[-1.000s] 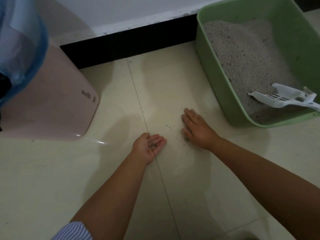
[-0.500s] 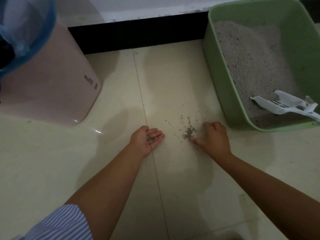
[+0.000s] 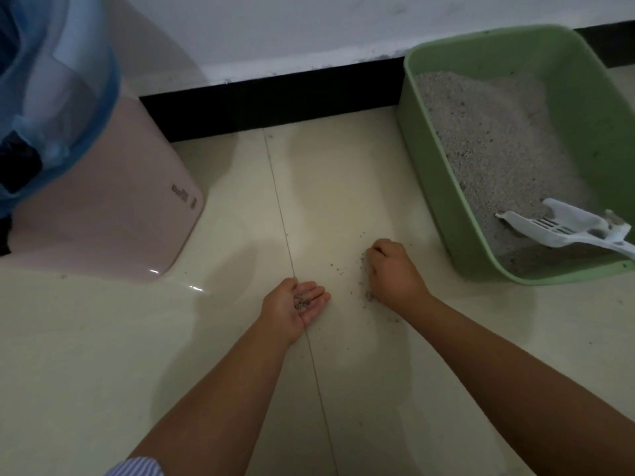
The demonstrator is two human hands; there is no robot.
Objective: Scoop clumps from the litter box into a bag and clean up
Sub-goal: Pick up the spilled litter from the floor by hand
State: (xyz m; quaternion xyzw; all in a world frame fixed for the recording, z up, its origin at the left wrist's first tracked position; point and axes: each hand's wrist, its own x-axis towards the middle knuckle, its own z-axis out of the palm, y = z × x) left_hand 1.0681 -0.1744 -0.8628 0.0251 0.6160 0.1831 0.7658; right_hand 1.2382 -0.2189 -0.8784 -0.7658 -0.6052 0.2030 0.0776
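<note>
The left hand (image 3: 292, 309) lies open, palm up, cupping litter bits. The right hand (image 3: 391, 269) is curled on the floor (image 3: 240, 338) over spilled grains (image 3: 338, 269). The green litter box (image 3: 446, 187) sits at right.

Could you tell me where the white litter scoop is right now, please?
In the head view, the white litter scoop lies on the litter in the near right corner of the green litter box, its handle resting over the rim, beyond the right hand.
</note>
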